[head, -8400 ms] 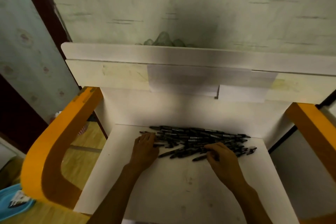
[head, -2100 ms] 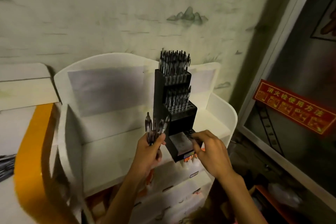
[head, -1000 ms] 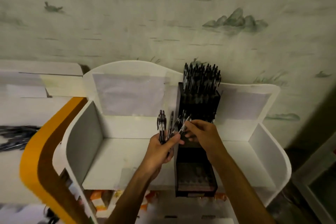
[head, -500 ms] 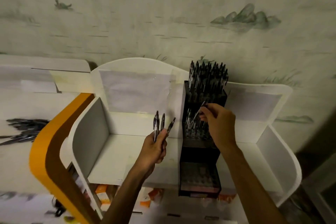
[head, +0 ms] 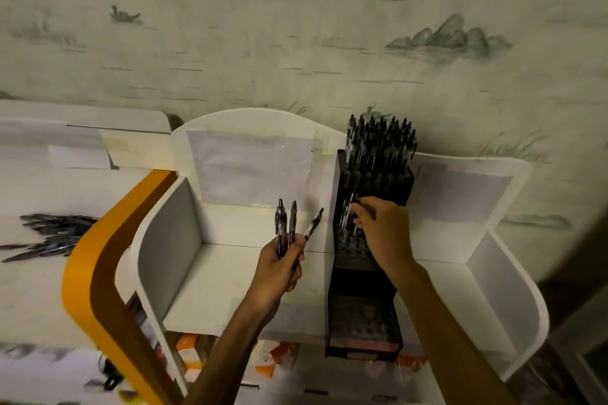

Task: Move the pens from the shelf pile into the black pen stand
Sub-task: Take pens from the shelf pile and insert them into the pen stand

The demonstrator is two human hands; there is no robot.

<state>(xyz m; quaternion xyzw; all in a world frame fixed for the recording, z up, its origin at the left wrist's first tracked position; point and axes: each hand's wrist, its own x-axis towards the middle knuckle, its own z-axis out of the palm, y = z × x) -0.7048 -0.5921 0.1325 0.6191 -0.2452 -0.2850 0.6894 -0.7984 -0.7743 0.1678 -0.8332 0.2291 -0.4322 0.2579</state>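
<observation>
A tall black tiered pen stand (head: pixel 362 276) stands on the white shelf (head: pixel 210 273), its top tier packed with several dark pens (head: pixel 378 141). My right hand (head: pixel 385 233) is at the stand's middle tier, fingers pinching a pen (head: pixel 349 214) that stands among the pens there. My left hand (head: pixel 279 266) sits to the left of the stand and grips three dark pens (head: pixel 291 223) upright, fanned out. The pen pile (head: pixel 49 233) lies on the neighbouring shelf at far left.
An orange curved side panel (head: pixel 95 273) separates the two shelf units. The white shelf has rounded side walls (head: pixel 513 289) and taped paper on its back. Boxes (head: pixel 187 348) sit on a lower tier. A patterned wall is behind.
My right hand has lowered from the upper part of the stand to its middle tier with one pen. My left hand stays beside the stand holding the remaining pens.
</observation>
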